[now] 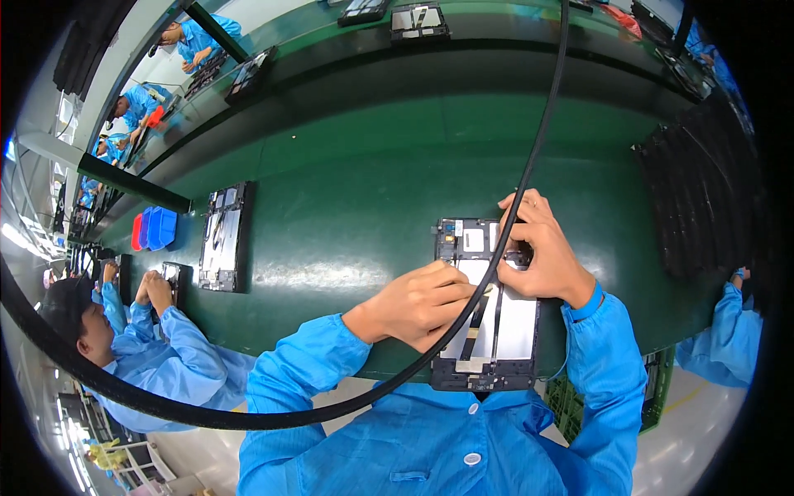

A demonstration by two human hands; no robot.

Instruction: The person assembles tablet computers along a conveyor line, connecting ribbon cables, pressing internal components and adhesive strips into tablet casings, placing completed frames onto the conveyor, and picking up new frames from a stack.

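An opened tablet [517, 326] lies on the green bench right in front of me, its silver inner plate, black frame and dark ribbon cables exposed. My left hand [420, 302] rests over its left side, fingers bent and closed near the ribbon cable at the middle. What those fingertips hold is hidden. At the upper right of the tablet, my right hand [542, 252] is closed in a pinch, and I cannot make out what is in it. A blue wrist strap [589, 302] circles my right wrist. A thick black cable [529, 165] hangs across the view, hiding some fingertips.
Another opened tablet [223, 237] lies to the left on the bench [364, 190]. Beyond it stand blue and red bins [157, 228]. A co-worker [165, 355] sits at the left. Black stacked trays [703, 182] rise at the right; a green crate [653, 397] is below the bench.
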